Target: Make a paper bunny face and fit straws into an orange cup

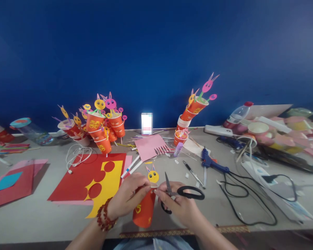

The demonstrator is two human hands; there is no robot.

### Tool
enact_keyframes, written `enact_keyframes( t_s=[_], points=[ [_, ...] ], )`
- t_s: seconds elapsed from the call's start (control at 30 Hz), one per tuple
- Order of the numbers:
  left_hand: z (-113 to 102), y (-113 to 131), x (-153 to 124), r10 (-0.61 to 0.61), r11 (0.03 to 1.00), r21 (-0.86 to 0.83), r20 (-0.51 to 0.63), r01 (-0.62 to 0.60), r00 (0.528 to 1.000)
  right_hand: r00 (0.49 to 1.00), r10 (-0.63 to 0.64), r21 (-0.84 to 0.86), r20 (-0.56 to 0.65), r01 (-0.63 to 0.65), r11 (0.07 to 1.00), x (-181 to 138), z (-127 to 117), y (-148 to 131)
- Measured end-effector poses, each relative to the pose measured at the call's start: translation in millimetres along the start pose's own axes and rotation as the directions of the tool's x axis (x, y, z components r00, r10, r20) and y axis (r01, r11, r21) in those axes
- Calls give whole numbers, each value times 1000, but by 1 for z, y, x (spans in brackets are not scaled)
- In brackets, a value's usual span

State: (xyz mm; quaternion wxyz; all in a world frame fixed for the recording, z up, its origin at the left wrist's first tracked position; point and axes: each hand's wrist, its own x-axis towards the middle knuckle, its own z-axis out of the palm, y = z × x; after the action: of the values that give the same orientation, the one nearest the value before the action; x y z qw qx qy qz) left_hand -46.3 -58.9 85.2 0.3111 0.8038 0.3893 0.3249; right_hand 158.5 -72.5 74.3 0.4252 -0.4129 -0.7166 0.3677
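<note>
1. At the near edge of a cluttered table (41,215), the person's left hand (127,199) is clasping an orange paper cup (144,211), fingers wrapped around its upper end; the cup is tilting, its lower end hanging just over the table edge.
2. The right hand (181,206) is gripping black-handled scissors (184,192), blades pointing up and away, while its thumb and forefinger are pinching at the cup's rim, touching the left fingertips.
3. A yellow bunny face (153,176) is poking up just above the cup between the two hands.
4. A bead bracelet (105,215) is circling the left wrist.
5. A red sheet (78,177) and a cut yellow sheet (109,187) are lying just left of the hands; a blue glue gun (211,162) is resting to the right.
6. Finished cups (101,128) are crowding the far side against a blue wall (156,52).
</note>
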Motion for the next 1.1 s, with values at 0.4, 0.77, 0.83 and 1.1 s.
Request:
enact_keyframes(
  t_s=[0.4, 0.77, 0.83, 1.1],
  points=[
    [-1, 4, 2, -32, 997, 71, 68, 27, 997, 938, -273, -158, 213, 309, 938, 15, -13, -10],
    [-2, 7, 5, -19, 997, 78, 136, 9, 990, 799, -479, -259, 364, 580, 772, 17, -17, -5],
    [-2, 7, 5, -17, 997, 79, 149, 5, 989, 765, -519, -269, 381, 629, 729, 18, -17, -2],
    [-1, 5, 6, -33, 999, 17, 191, 31, 981, 649, -582, -261, 489, 746, 613, 24, -23, -3]
  ],
)
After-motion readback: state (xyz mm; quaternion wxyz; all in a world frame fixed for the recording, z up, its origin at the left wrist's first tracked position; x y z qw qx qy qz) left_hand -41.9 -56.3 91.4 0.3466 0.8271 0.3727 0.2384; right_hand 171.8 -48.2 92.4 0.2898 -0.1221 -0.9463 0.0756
